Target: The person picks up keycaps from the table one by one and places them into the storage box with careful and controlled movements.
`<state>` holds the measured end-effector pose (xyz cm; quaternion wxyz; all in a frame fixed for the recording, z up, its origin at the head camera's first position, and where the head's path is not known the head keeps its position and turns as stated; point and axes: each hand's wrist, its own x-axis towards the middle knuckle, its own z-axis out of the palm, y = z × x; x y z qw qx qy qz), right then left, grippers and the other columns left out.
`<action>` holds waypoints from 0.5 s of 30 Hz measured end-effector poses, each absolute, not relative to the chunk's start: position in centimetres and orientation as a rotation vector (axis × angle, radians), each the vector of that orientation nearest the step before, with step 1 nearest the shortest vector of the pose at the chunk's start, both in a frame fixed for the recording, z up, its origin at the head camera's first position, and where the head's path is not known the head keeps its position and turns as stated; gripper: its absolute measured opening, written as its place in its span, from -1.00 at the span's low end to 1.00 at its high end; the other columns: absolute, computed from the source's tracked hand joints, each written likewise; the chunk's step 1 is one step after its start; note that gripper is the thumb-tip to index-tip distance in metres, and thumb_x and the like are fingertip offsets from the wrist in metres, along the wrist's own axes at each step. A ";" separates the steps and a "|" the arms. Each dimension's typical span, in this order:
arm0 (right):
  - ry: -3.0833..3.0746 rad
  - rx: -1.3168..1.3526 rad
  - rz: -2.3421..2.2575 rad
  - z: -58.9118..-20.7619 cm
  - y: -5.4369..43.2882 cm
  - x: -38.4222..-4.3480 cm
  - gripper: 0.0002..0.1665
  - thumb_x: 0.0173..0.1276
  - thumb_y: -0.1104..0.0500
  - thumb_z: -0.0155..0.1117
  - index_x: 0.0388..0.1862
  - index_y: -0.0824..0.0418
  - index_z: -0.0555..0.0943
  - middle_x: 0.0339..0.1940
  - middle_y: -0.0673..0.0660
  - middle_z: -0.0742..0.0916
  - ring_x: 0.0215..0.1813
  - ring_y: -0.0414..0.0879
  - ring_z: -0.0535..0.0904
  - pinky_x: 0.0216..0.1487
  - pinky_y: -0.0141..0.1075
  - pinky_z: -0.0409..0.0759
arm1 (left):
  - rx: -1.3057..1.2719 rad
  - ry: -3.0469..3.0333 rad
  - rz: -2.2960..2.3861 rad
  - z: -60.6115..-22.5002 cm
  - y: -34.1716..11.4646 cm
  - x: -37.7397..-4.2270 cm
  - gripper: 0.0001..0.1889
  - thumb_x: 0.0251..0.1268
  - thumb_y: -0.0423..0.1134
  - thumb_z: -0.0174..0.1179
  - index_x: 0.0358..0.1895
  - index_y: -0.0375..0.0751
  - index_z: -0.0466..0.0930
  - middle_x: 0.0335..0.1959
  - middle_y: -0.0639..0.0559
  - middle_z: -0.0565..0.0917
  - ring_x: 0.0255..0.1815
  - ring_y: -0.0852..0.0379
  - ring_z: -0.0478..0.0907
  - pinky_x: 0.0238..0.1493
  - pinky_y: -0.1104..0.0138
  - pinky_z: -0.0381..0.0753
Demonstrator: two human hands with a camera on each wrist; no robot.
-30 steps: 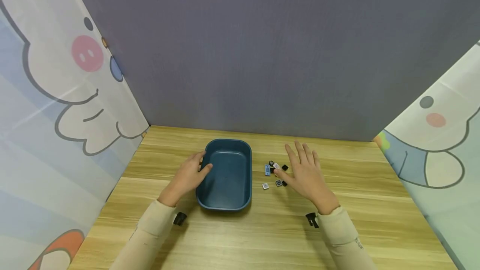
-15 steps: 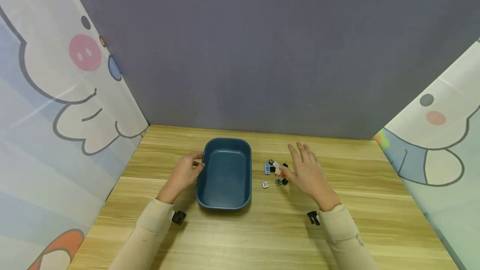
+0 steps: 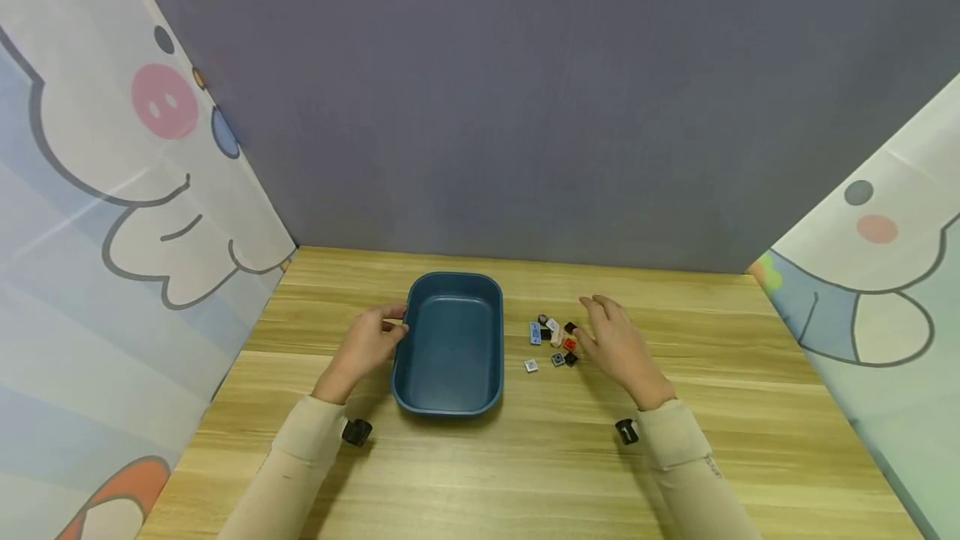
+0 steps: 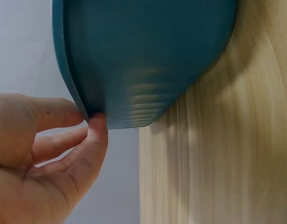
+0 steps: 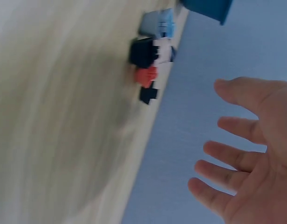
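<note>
My left hand (image 3: 365, 350) pinches the left rim of a dark blue rectangular tray (image 3: 452, 348). The left wrist view shows thumb and fingertip on either side of the tray's lip (image 4: 64, 65). Right of the tray lies a loose group of small keycaps: a wide blue keycap (image 3: 535, 333), a red keycap (image 3: 570, 344), a white keycap (image 3: 531, 366), and several black and pale ones. Just right of the group hovers my right hand (image 3: 619, 354), fingers spread and holding nothing. The right wrist view has the red keycap (image 5: 146, 76) beyond its fingertips.
The wooden table (image 3: 480, 482) ends at a grey panel (image 3: 480, 107) behind. Cartoon-print cloths stand at left and right. A black wrist device (image 3: 357, 432) sits at the left cuff and another black device (image 3: 626, 432) at the right.
My left hand has gone from hovering over the tray's left side to pinching its rim. My right hand has drawn slightly right, uncovering the red keycap.
</note>
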<state>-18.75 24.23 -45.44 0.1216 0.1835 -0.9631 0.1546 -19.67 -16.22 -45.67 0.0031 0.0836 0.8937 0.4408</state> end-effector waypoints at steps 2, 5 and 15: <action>-2.814 0.536 0.446 -45.8 24.4 -18.8 -0.42 0.38 0.20 0.38 0.27 0.47 0.47 0.16 0.49 0.56 0.16 0.37 0.50 0.11 0.19 0.53 | 0.261 2.807 1.376 -45.7 -16.2 -19.7 -0.60 0.38 -0.45 0.22 0.24 -0.49 0.52 0.11 -0.35 0.63 -0.05 -0.20 0.67 -0.28 0.22 0.71; -2.828 0.527 0.466 -46.4 24.5 -19.0 -0.55 0.35 0.22 0.41 0.11 0.45 0.57 0.00 0.42 0.63 -0.02 0.30 0.58 -0.02 0.12 0.61 | 0.257 2.804 1.373 -45.8 -16.3 -19.7 -0.60 0.39 -0.44 0.21 0.25 -0.49 0.51 0.10 -0.35 0.63 -0.04 -0.21 0.67 -0.26 0.20 0.71; -2.984 0.450 0.523 -48.2 25.0 -19.5 -0.82 0.30 0.20 0.44 -0.18 0.26 0.67 -0.19 0.19 0.64 -0.14 0.10 0.59 -0.08 0.03 0.64 | 0.254 2.818 1.385 -45.9 -16.4 -19.8 -0.61 0.39 -0.42 0.22 0.23 -0.47 0.54 0.06 -0.33 0.65 -0.05 -0.22 0.67 -0.25 0.17 0.71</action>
